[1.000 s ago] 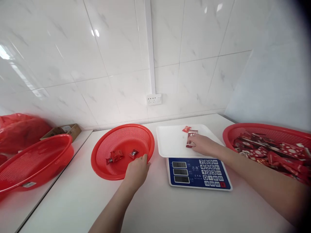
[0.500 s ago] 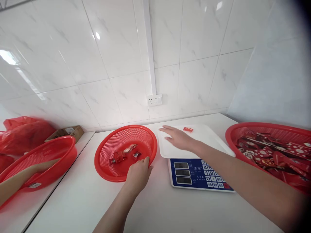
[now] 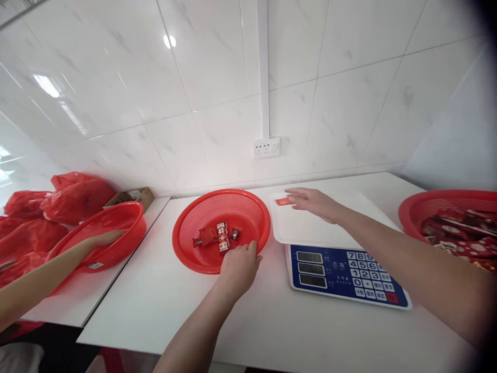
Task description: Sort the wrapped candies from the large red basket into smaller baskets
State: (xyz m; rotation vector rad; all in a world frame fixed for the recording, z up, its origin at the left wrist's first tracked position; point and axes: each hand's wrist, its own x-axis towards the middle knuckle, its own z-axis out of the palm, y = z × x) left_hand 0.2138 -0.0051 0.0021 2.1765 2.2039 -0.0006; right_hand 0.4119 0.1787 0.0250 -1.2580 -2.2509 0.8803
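Note:
My left hand (image 3: 241, 267) is closed around the near right rim of a red plastic colander basket (image 3: 186, 217). Inside lie a red packet (image 3: 209, 235), a red-and-white packet (image 3: 223, 238) with printed characters, and a small dark-red packet (image 3: 235, 234). Over the white pan (image 3: 318, 230) of a blue digital scale (image 3: 337, 272), my right hand (image 3: 316, 204) reaches to the left. Its fingertips pinch the right end of a small red packet (image 3: 283, 201) near the pan's left edge.
Another person's arm (image 3: 93, 243) reaches into a second red basket (image 3: 134, 223) at left. Red plastic bags (image 3: 77, 197) and a cardboard box (image 3: 145, 197) stand behind it. A red basket (image 3: 411, 207) of wrapped packets is at right. A socket (image 3: 266, 147) is on the wall.
The small red packet has moved left across the pan with my right fingers. The red-and-white packet has settled in the basket. My left hand keeps its hold; the view has shifted.

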